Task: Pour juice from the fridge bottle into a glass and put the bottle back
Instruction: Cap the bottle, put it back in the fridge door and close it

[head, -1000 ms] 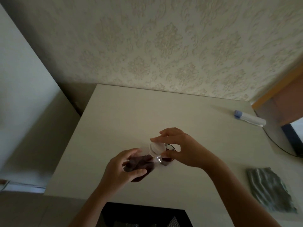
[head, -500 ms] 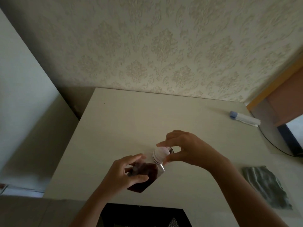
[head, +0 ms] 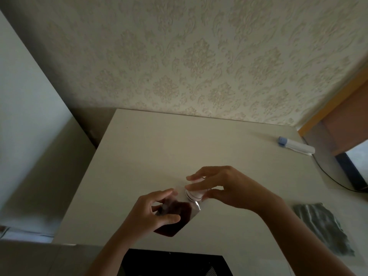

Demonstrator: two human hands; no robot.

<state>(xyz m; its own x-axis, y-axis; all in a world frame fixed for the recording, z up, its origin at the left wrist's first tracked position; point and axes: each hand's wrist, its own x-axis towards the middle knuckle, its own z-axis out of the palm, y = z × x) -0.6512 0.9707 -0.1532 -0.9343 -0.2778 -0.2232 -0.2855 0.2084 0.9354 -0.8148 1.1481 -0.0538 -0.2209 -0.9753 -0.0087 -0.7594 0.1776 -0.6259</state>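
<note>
A clear bottle (head: 179, 218) with dark red juice in it is tilted above the white table (head: 159, 152), near its front edge. My left hand (head: 151, 214) is wrapped around the bottle's body. My right hand (head: 223, 188) pinches the white cap (head: 194, 194) at the bottle's neck with thumb and fingers. Behind the cap, a thin dark rim (head: 207, 189) shows under my right hand; it may be the glass, mostly hidden.
A white tube with a blue cap (head: 296, 145) lies at the table's far right. A grey-green cloth (head: 324, 228) lies at the right front. A dark cable (head: 330, 176) runs along the right edge. A patterned wall stands behind; a dark chair back (head: 175, 265) is below.
The bottle has sunk slightly toward the table's front edge with both hands on it. My right fingers have shifted around the cap.
</note>
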